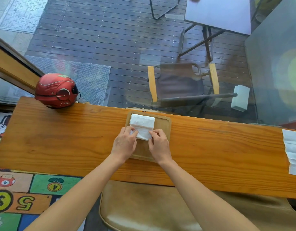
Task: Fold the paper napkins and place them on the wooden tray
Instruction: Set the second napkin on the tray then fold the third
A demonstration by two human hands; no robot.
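White folded napkins (142, 120) already sit at the wooden tray's (165, 126) far edge; your left hand (124, 143) and right hand (159, 145) pinch another napkin (142, 134), while unfolded napkins (293, 150) wait at the counter's (60, 139) right end.

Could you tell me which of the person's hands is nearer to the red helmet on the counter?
Left. The left hand is on the napkin's side facing the red helmet; the right hand is further away, across the folded napkin.

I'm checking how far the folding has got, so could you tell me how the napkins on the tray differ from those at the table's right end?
The napkins on the tray are folded into a compact stack, held by both hands; the napkins at the right end lie flat, spread open and untouched. Both are white paper.
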